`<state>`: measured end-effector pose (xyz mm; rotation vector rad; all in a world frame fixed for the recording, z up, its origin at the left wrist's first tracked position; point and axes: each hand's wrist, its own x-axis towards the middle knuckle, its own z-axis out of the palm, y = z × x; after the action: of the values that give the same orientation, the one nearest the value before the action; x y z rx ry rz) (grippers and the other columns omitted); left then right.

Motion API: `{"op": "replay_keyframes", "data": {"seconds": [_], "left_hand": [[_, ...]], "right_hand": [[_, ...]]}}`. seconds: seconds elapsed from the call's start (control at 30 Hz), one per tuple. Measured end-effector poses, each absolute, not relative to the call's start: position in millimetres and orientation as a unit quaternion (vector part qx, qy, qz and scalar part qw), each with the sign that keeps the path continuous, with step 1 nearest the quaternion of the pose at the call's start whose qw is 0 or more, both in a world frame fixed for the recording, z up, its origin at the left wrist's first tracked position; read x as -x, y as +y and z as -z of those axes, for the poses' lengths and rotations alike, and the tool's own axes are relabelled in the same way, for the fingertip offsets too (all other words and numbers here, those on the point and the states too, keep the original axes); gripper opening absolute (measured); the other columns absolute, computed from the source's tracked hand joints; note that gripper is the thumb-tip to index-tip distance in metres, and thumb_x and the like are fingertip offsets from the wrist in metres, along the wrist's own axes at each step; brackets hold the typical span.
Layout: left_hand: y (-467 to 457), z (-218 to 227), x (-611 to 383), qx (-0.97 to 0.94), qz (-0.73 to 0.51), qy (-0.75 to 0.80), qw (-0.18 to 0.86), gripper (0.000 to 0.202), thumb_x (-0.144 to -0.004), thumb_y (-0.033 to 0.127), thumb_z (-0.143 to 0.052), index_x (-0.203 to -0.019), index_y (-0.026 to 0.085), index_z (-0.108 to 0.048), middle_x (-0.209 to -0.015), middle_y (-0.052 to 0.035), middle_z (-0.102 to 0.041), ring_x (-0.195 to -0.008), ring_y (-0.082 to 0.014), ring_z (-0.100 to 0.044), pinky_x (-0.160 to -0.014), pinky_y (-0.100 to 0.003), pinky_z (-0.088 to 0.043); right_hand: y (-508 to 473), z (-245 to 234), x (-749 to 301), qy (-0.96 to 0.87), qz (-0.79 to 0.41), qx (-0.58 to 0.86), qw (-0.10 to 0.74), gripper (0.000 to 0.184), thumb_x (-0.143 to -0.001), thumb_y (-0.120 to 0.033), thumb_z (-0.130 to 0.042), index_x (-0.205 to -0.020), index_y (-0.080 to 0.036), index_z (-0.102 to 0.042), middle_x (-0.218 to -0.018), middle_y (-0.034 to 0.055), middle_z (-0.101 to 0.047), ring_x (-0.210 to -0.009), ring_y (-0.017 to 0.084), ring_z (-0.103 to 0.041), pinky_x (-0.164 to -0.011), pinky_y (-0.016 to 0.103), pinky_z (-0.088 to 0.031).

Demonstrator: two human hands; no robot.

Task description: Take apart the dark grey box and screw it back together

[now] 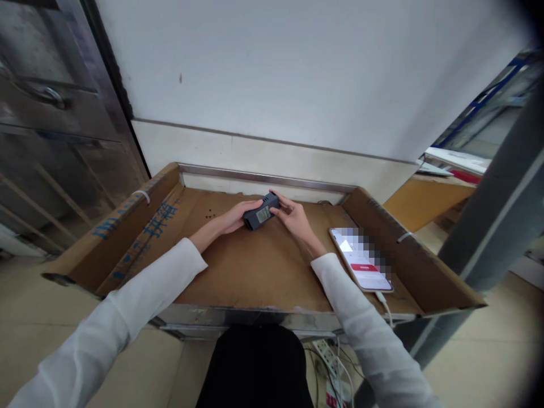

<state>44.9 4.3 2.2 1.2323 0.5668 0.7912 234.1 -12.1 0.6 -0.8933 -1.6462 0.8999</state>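
A dark grey, oblong box-shaped device (262, 214) is held up over the cardboard-lined table. Slots show at its upper end and a pale label with fine print, too small to read, on its near face. My left hand (234, 218) is closed on its left end. From the right, my right hand (294, 218) grips the other end, with the thumb by the label and the fingers behind. Parts of the device are hidden by my fingers.
Brown cardboard (255, 277) covers the table, with raised flaps at both sides. A lit phone (361, 260) on a white cable (385, 306) lies at the right. A wall (272, 73) stands behind, a metal door (51, 130) left, and a power strip (326, 357) below.
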Motion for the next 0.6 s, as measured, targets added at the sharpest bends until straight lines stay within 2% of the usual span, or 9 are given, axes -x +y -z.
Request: {"op": "replay_keyframes", "data": {"seconds": [0.13, 0.3, 0.43, 0.6], "left_hand": [[3.1, -1.3, -45.4, -0.541, -0.345, 0.261, 0.722, 0.047, -0.079, 0.05, -0.064, -0.11, 0.014, -0.065, -0.092, -0.0095, -0.07, -0.087, -0.021, -0.06, -0.077, -0.03, -0.04], [2.9, 2.6, -46.2, -0.507, -0.331, 0.274, 0.747, 0.05, -0.079, 0.052, -0.063, -0.113, 0.015, -0.064, -0.094, -0.0099, -0.071, -0.088, -0.0225, -0.061, -0.077, -0.031, -0.042], [0.1, 3.0, -48.6, -0.483, -0.349, 0.278, 0.753, 0.05, -0.079, 0.052, -0.063, -0.114, 0.016, -0.063, -0.095, -0.0094, -0.071, -0.089, -0.0229, -0.061, -0.079, -0.032, -0.043], [-4.0, 1.6, -51.8, -0.497, -0.369, 0.276, 0.735, 0.052, -0.08, 0.054, -0.06, -0.116, 0.016, -0.061, -0.098, -0.01, -0.07, -0.092, -0.0244, -0.061, -0.082, -0.034, -0.043]], "right_hand": [[-12.5, -2.6, -236.3, -0.638, -0.429, 0.372, 0.52, 0.058, -0.071, -0.031, -0.072, -0.127, -0.021, -0.06, -0.13, 0.0054, -0.062, -0.122, 0.023, -0.057, -0.107, 0.039, -0.042], [-14.0, -4.7, -240.0, -0.62, -0.449, 0.387, 0.514, 0.059, -0.067, -0.034, -0.076, -0.124, -0.023, -0.063, -0.124, 0.0042, -0.065, -0.117, 0.023, -0.061, -0.106, 0.041, -0.043], [-14.8, -4.8, -240.5, -0.628, -0.422, 0.398, 0.518, 0.054, -0.07, -0.039, -0.073, -0.12, -0.022, -0.065, -0.12, 0.0033, -0.067, -0.114, 0.023, -0.063, -0.106, 0.041, -0.043], [-13.9, -4.0, -240.3, -0.66, -0.392, 0.4, 0.501, 0.048, -0.076, -0.045, -0.067, -0.12, -0.025, -0.065, -0.123, 0.0017, -0.066, -0.112, 0.022, -0.063, -0.103, 0.038, -0.046]]}}
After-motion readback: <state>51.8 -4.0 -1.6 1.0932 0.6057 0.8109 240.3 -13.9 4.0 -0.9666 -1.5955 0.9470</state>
